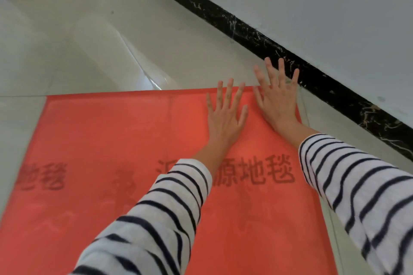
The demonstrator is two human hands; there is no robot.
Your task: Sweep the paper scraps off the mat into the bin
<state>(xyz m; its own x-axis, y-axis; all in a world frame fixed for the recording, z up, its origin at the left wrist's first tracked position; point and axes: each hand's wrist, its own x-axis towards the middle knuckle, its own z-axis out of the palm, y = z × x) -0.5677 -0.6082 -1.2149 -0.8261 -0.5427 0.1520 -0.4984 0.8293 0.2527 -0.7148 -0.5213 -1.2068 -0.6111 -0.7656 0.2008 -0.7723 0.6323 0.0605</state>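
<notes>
- I see both hands in the head view, stretched forward from me, each arm in a white sleeve with dark stripes: left sleeve [156,219], right sleeve [357,185].
- The left hand [225,116] lies palm down on the red mat [100,136], close to its far edge. Its fingers [228,90] are straight and spread, and the tips reach about to that edge. It grips nothing.
- The right hand [277,100] is just beside the left one, at the far right corner of the mat. It is also palm down with straight, spread fingers and holds nothing. The palm is over the mat; the fingertips go past the edge, over the floor [89,51] and in front of the black marble skirting [324,82].
- The right hand looks a little blurred, so I cannot tell if it presses on the mat or is only above it.
- The two thumbs point toward each other; they are near but apart.
- The left forearm crosses the mat from the lower left; the right forearm comes in from the lower right edge.
- The mat lies flat on the pale tiled floor, with its right side near the skirting under the light wall [312,6]. Dark printed characters [266,171] run across it, partly covered by the left sleeve.
</notes>
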